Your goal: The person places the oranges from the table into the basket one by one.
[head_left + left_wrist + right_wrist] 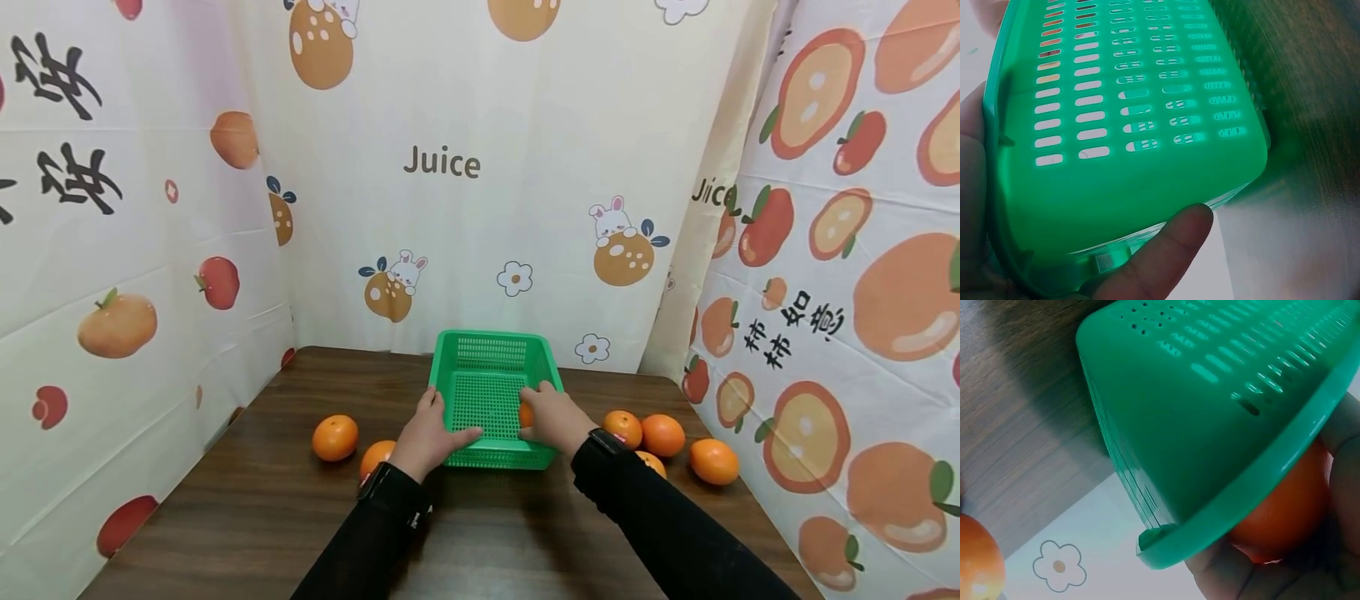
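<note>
A green plastic basket (495, 456) with slotted walls stands at the middle of the table's far half. My left hand (429, 437) grips its left side, the thumb reaching over the rim; in the left wrist view one finger (1179, 240) lies against the outside of the basket. At the right rim, my right hand (558, 419) holds an orange (526, 414), its fingers curled round the fruit. The right wrist view shows this orange (1288, 515) just behind the basket's rim, partly hidden by it.
Left of the basket lie two oranges, one apart (335, 437) and another (376, 457) beside my left wrist. Several more, including a far-right orange (714, 462), sit by my right forearm, which partly hides one. Fruit-printed curtains (480, 242) enclose the brown table (247, 517).
</note>
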The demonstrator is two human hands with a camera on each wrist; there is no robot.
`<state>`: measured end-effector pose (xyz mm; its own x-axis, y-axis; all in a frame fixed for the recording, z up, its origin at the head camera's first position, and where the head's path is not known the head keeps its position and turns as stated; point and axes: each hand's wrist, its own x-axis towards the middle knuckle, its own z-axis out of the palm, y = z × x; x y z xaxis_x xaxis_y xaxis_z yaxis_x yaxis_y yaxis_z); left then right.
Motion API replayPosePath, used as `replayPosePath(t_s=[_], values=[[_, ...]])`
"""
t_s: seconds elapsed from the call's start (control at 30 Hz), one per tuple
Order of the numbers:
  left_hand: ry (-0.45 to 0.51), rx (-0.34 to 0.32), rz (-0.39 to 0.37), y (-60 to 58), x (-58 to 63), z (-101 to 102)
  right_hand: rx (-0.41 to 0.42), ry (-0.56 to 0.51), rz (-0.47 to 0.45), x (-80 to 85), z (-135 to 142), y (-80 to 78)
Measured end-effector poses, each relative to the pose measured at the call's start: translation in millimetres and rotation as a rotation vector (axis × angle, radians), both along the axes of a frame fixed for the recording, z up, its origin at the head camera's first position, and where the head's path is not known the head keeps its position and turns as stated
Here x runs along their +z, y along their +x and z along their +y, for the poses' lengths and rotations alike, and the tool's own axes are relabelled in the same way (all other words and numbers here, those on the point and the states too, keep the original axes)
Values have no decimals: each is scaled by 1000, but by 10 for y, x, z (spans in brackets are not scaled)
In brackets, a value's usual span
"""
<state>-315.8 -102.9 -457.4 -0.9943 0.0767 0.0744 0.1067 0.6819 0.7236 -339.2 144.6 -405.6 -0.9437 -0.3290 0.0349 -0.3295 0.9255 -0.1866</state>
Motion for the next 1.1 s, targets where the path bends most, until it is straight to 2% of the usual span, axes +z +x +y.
replayPosePath(t_s=[0.3,0.53,0.73,1.1], values=[[4,-4,-7,-1,-8,-14,49,25,-16,-81,-14,-62],[3,-5,-6,16,-7,-32,149,33,-14,-117,-2,-124],[-13,-9,11,25,0,-33,198,48,-26,-114,11,-157],[-8,-9,9,41,13,-22,281,98,-53,-233,43,-335]])
